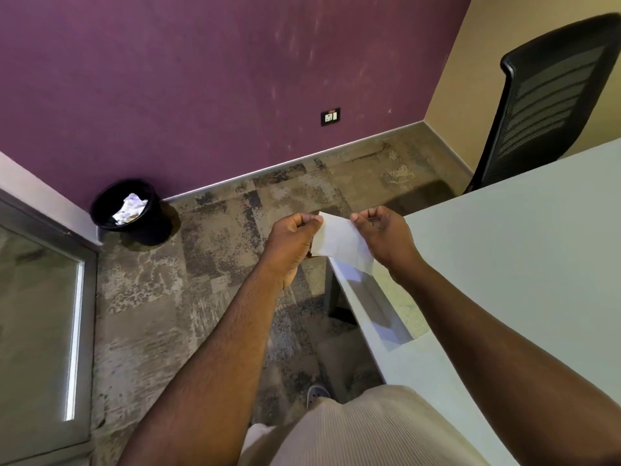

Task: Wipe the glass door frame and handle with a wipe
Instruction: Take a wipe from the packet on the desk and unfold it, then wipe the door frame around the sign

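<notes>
While the glass door frame (88, 331) stands at the far left and a black bin (129, 210) sits by the purple wall (201, 79), the left hand (291, 242) and right hand (386, 235) each pinch an edge of the white wipe (341, 242), stretched between them beside the table (504, 280).

The wipe (341, 242) was a thin white sheet, stretched nearly flat and tilted in the air above the carpet. The glass door (37, 314) stood at the far left, its grey metal frame (88, 331) bordering a reflective pane; its handle could not be seen.
</notes>
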